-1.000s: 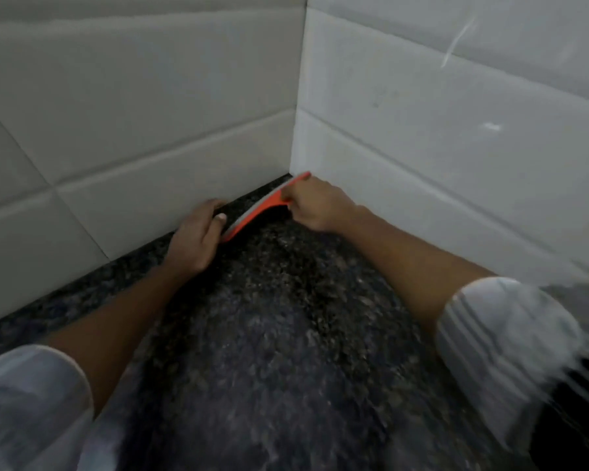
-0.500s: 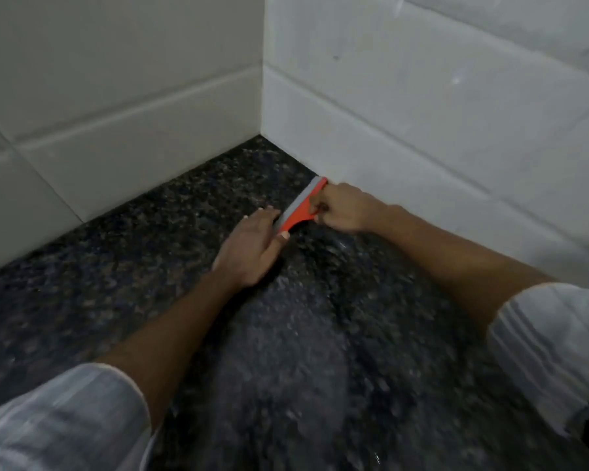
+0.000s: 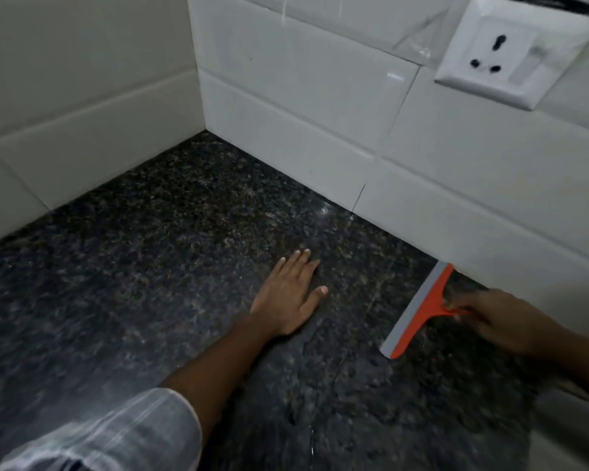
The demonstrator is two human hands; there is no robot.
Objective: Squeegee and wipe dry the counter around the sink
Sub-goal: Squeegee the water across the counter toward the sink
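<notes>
Right hand [image 3: 500,321] grips orange squeegee [image 3: 419,309], blade on dark counter [image 3: 150,266] near right wall. Left hand [image 3: 291,294] flat, open. Squeegee step likely midway; wiping dry left.

Dim, soft-blurred, glare on tiles [image 3: 393,76]
</notes>
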